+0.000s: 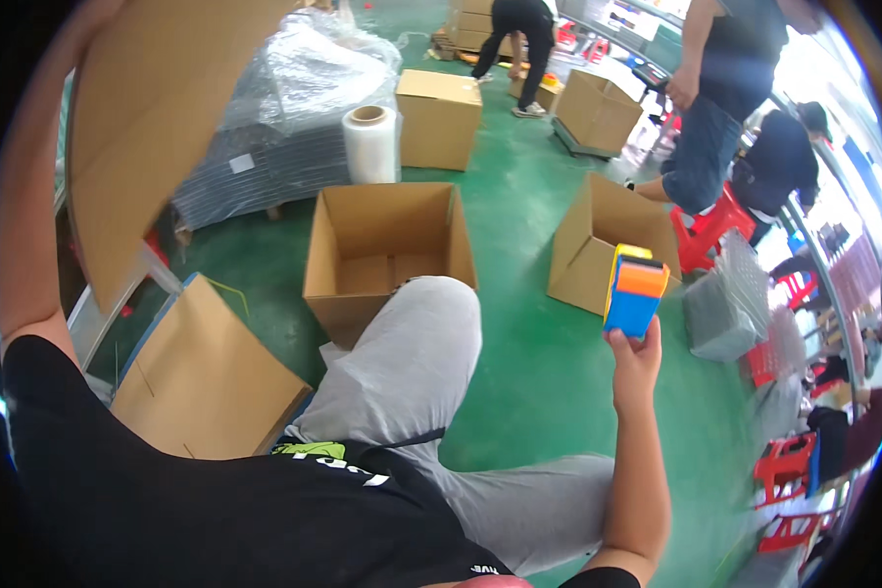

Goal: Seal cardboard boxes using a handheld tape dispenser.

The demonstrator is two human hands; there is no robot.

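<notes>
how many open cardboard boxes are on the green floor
3: one open box ahead of the knee, one tipped box beside the red stool, one further back; others may be hidden.

Bright daylight glares white at the right edge; fisheye bending and dark corners ring the sharp centre.

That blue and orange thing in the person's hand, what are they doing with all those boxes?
The person's right hand holds up a blue, orange and yellow block-shaped tool. Their left arm is raised high beside a flat sheet of cardboard; the left hand itself is out of view. An open empty box sits on the green floor in front of their knee. Other people work among more boxes farther back.
</notes>
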